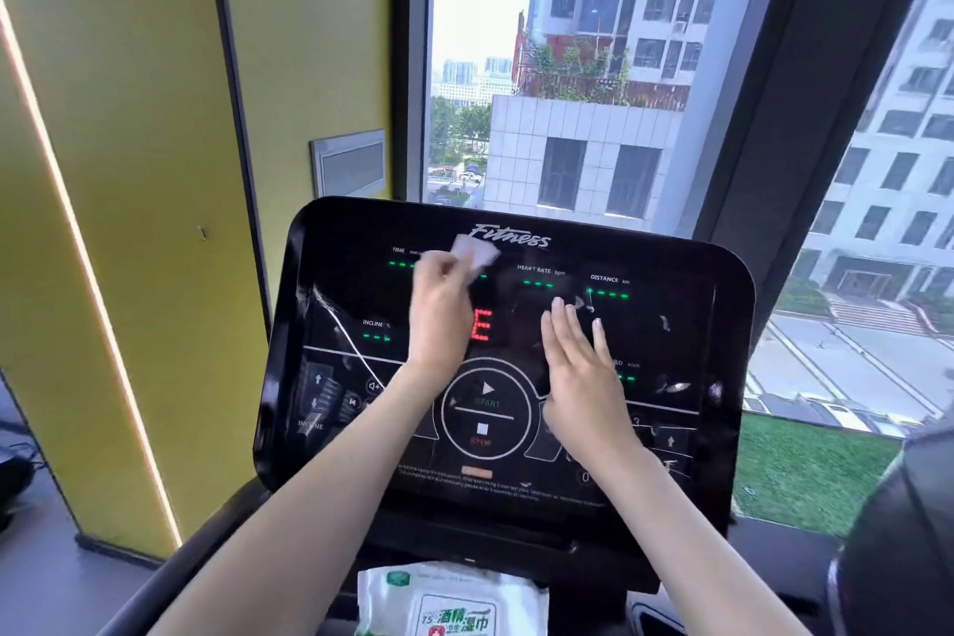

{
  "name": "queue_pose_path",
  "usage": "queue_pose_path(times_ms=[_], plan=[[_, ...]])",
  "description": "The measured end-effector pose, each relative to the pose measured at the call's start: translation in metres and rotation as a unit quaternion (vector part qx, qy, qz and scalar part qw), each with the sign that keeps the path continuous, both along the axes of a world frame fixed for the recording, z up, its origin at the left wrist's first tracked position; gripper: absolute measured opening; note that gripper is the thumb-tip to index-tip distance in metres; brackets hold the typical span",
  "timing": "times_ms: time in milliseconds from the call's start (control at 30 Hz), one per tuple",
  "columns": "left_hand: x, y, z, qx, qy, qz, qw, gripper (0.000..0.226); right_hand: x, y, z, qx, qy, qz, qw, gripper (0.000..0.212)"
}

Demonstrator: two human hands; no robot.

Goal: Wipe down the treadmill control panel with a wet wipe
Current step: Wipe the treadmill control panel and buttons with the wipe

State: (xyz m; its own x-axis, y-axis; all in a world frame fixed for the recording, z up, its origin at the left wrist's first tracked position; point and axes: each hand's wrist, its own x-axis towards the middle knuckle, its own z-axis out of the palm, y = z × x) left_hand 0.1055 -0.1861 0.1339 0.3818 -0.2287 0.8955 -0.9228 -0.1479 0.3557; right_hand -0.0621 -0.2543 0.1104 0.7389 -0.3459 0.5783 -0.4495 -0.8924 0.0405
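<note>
We have the left hand (439, 310) pinched shut on a small, crumpled white wet wipe (477, 253) at the far upper part of the control panel (671, 429), just left of the logo, while the right hand (583, 372) lies open and flat near the middle. The panel is glossy black, smooth and rounded at the corners, so we risk streaks. Our right palm sits just beside the round start and stop buttons (485, 411), so we could press them and set the belt going.

Left hand (443, 309) raised with closed grip; right hand (581, 367) flat, fingers extended.
</note>
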Motion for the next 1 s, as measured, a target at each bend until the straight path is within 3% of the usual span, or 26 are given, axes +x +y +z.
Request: queue_pose_path(times_ms=[67, 100, 133, 233, 300, 433, 467, 567, 600, 633, 733, 800, 900, 933, 1000], plan=[[-0.006, -0.003, -0.001, -0.096, 0.143, 0.049, 0.984, 0.031, 0.001, 0.002, -0.002, 0.008, -0.007, 0.004, 1.0, 0.086], [-0.015, -0.007, 0.001, -0.105, 0.166, 0.046, 0.979, 0.032, 0.001, 0.002, -0.002, 0.009, -0.009, 0.006, 1.0, 0.087], [-0.026, -0.012, 0.002, -0.085, 0.148, 0.025, 0.985, 0.032, 0.001, 0.002, -0.002, 0.007, -0.008, 0.008, 1.0, 0.087], [-0.039, -0.018, 0.001, 0.074, -0.047, -0.084, 0.993, 0.033, 0.0, 0.001, 0.0, 0.0, -0.001, 0.008, 1.0, 0.086], [-0.022, -0.012, 0.005, 0.097, -0.101, -0.095, 0.986, 0.032, 0.0, 0.0, 0.0, 0.005, 0.0, 0.007, 1.0, 0.086], [-0.013, -0.009, 0.002, -0.065, 0.105, 0.014, 0.992, 0.029, -0.001, 0.003, -0.001, 0.01, -0.005, 0.011, 1.0, 0.086], [-0.021, -0.015, 0.0, -0.055, 0.093, 0.023, 0.994, 0.032, -0.001, 0.003, -0.001, 0.007, -0.003, 0.011, 1.0, 0.086], [-0.039, -0.024, -0.006, 0.086, -0.076, -0.09, 0.989, 0.037, -0.001, 0.002, 0.003, -0.008, 0.009, 0.005, 1.0, 0.084], [-0.035, -0.023, -0.003, 0.104, -0.096, -0.107, 0.984, 0.035, -0.001, 0.001, 0.004, -0.012, 0.012, 0.003, 1.0, 0.083], [-0.029, -0.021, 0.001, 0.084, -0.072, -0.105, 0.988, 0.029, -0.001, 0.001, 0.005, -0.014, 0.018, 0.0, 1.0, 0.083], [-0.019, -0.015, 0.009, -0.075, 0.129, -0.014, 0.989, 0.024, -0.004, 0.003, 0.012, 0.001, 0.02, 0.003, 1.0, 0.081], [-0.032, -0.019, 0.007, -0.047, 0.097, 0.02, 0.994, 0.031, -0.008, 0.004, 0.015, -0.007, 0.007, 0.033, 0.999, 0.081], [-0.042, -0.022, -0.002, 0.069, -0.068, -0.056, 0.994, 0.037, -0.021, -0.001, 0.017, -0.001, 0.016, 0.044, 0.999, 0.082], [-0.038, -0.022, 0.0, 0.07, -0.068, -0.059, 0.993, 0.036, -0.027, -0.003, 0.015, -0.001, -0.006, 0.031, 0.999, 0.082], [-0.034, -0.023, 0.003, -0.006, 0.064, -0.019, 0.998, 0.033, -0.039, -0.01, 0.009, 0.027, -0.059, -0.014, 0.998, 0.081]])
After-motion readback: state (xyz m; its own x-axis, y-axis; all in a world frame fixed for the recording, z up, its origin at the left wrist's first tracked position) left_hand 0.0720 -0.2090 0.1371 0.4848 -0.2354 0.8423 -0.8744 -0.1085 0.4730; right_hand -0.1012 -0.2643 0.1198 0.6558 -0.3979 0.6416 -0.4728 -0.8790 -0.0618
